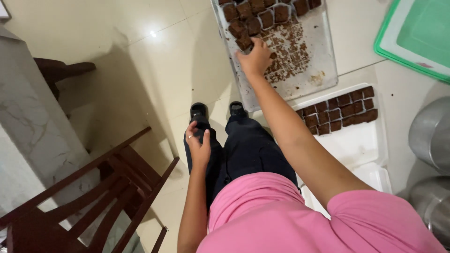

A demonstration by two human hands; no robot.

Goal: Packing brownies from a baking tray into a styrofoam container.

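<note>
Right arm stretched straight out and down, elbow nearly locked, bare forearm running forward to right hand [255,57]. Hand turned palm down, fingers curled together at the tips, knuckles up. Left arm hanging close to the body, bent slightly at the elbow. Left hand [198,145] resting flat on the left knee, fingers spread, thumb apart, ring on one finger.

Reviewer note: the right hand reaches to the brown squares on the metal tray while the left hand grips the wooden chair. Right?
Not quite. In the head view the left hand rests on the person's thigh, apart from the wooden chair. The right hand does reach the brown squares on the metal tray.
</note>
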